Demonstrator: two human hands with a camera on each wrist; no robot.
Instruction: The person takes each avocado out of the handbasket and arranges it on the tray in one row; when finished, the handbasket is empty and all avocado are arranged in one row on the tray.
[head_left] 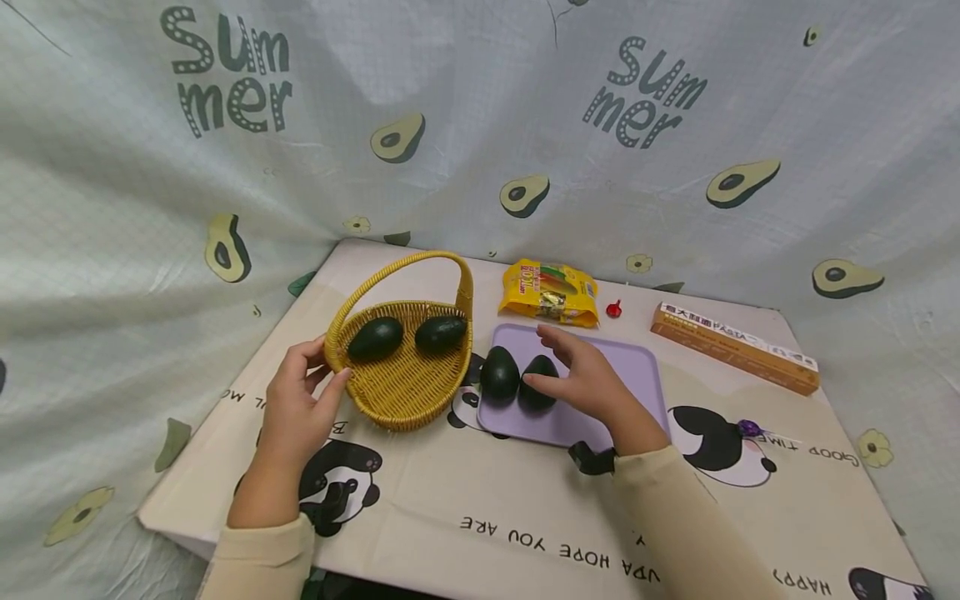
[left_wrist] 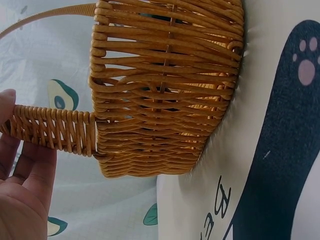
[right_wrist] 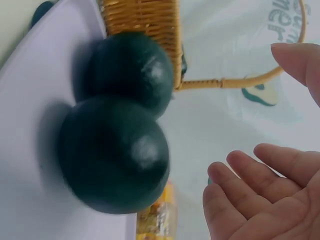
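At the left, my left hand [head_left: 294, 408] pinches the side of the handle of a yellow woven basket [head_left: 401, 396]. The left wrist view shows thumb and fingers on either side of the wicker handle [left_wrist: 55, 131]. Two dark green avocados [head_left: 377, 339] lie inside the basket. Two more avocados [head_left: 499, 375] rest side by side on the lilac tray [head_left: 573, 427]. Over the tray, my right hand [head_left: 588, 383] has its thumb and fingers spread near the right-hand avocado [head_left: 537, 396]. In the right wrist view a gap shows between those fingers and the nearer avocado [right_wrist: 115, 155].
Behind the tray lies a yellow food packet [head_left: 549, 292], with a small red item [head_left: 614, 309] beside it. A long pasta box [head_left: 735, 348] sits at the back right. A small purple item [head_left: 750, 428] is on the panda-print tablecloth [head_left: 420, 508]. A printed curtain hangs behind.
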